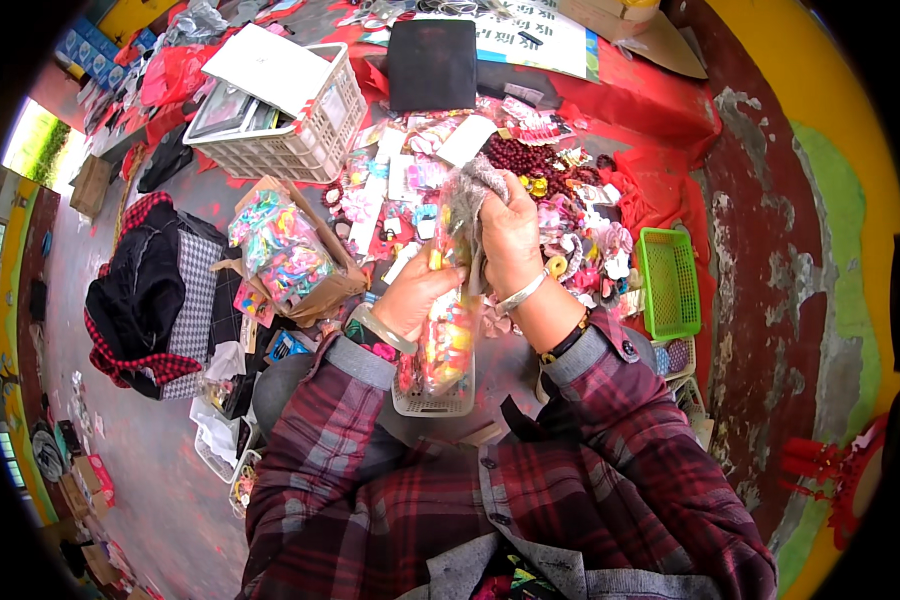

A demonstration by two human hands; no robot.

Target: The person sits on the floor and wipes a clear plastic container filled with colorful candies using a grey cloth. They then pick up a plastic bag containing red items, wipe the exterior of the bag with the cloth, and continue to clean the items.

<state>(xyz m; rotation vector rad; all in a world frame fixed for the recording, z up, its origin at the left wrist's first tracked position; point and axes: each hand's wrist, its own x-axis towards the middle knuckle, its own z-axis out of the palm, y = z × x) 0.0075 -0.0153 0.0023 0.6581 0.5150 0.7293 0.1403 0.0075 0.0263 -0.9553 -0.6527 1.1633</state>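
Note:
In front of my chest I hold up a long clear plastic bag (446, 345) of small, brightly coloured pieces, mostly yellow and red. My left hand (417, 300) is closed around its left side, thumb across the front. My right hand (511, 235) is closed on a grey cloth (484, 178), which lies against the bag's upper right side. A small white plastic basket (434, 407) sits below the bag, partly covered by it. What exactly the pieces in the bag are, I cannot make out.
Hair ties, dark red beads (518, 160) and trinkets cover the red cloth ahead. A cardboard box (338, 262) of colourful bagged pieces stands left, with a large beige crate (320, 132) behind it. A green basket (669, 283) lies right, near the peeling wall (760, 260). Dark clothes (140, 290) lie far left.

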